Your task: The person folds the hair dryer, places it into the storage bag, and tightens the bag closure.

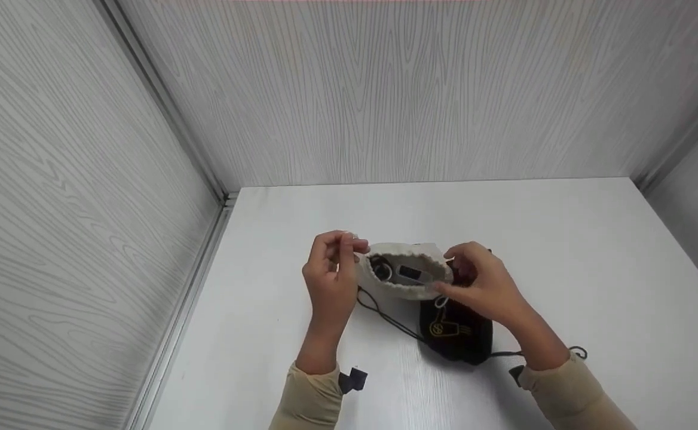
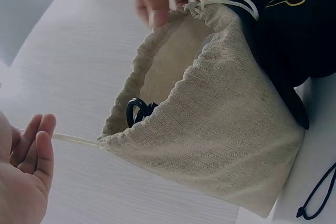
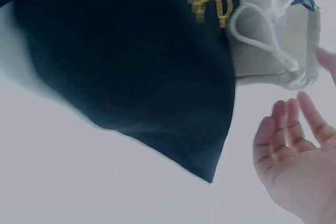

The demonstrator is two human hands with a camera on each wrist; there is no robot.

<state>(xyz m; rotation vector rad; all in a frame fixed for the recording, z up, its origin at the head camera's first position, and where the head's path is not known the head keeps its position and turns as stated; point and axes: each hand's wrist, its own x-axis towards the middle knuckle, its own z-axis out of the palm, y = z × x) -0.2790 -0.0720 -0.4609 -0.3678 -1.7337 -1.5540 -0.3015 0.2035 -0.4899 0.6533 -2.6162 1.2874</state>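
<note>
A beige drawstring bag (image 1: 406, 292) stands with its gathered mouth wide. Inside it lie a coiled black cable (image 1: 380, 268) and a grey device (image 1: 415, 274) with a dark screen. At the bag's left side my left hand (image 1: 332, 275) pinches the cream drawstring (image 2: 79, 139), which is pulled taut from the rim. My right hand (image 1: 483, 286) is at the right edge of the mouth, fingers fairly straight and thumb close to the rim; whether it touches is unclear. A knotted loop of white cord (image 3: 262, 35) hangs on that side.
A black drawstring pouch (image 1: 456, 340) with a gold hair-dryer emblem lies against the beige bag, below my right hand. Its black cords (image 1: 394, 322) trail over the white table (image 1: 253, 334). Wood-grain panels (image 1: 373, 95) enclose the back and sides.
</note>
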